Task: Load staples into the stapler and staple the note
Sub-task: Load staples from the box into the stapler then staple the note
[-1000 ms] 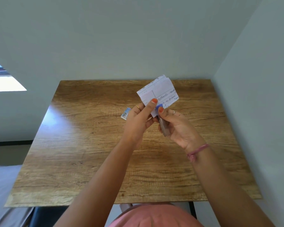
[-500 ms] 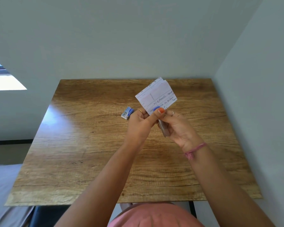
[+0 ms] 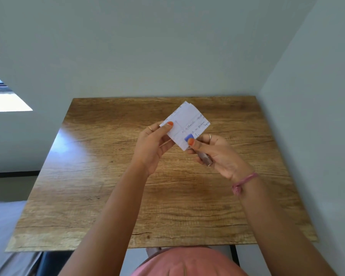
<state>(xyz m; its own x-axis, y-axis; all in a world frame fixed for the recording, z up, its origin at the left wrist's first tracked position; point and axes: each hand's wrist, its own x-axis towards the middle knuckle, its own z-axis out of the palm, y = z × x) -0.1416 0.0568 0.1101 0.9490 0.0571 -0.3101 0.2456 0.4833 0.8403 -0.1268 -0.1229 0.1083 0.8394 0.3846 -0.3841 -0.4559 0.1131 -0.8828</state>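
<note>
Both hands raised over the wooden counter (image 3: 108, 196), approx centre-right of frame. L hand (image 3: 153, 146) pinches the note (image 3: 187, 122) at its 9 o'clock edge, thumb on top w/ orange nail, other fingers behind the paper; grip closed on the paper. Note = small folded white sheet w/ handwritten lines, tilted, far corner pointing to 12-1 o'clock, held in the air above the counter, not touching it. R hand (image 3: 217, 154) wraps the stapler (image 3: 204, 157): fingers curled round the grey metal body, thumb pressing on the blue top end, which sits over the note's 6 o'clock corner. Grip closed tight round stapler. Stapler nose overlaps the paper's lower corner; can't tell if the paper is actually between top and base, thumb hides it. Stapler body runs from the note toward 4-5 o'clock into the R palm. Gold rings on both hands, pink bracelet (image 3: 243, 182) on R wrist. Person's pink top (image 3: 187, 263) at 6 o'clock, frame bottom. Pale walls at 12 and 3 o'clock of counter; bright window patch (image 3: 6, 102) at 9 o'clock.
</note>
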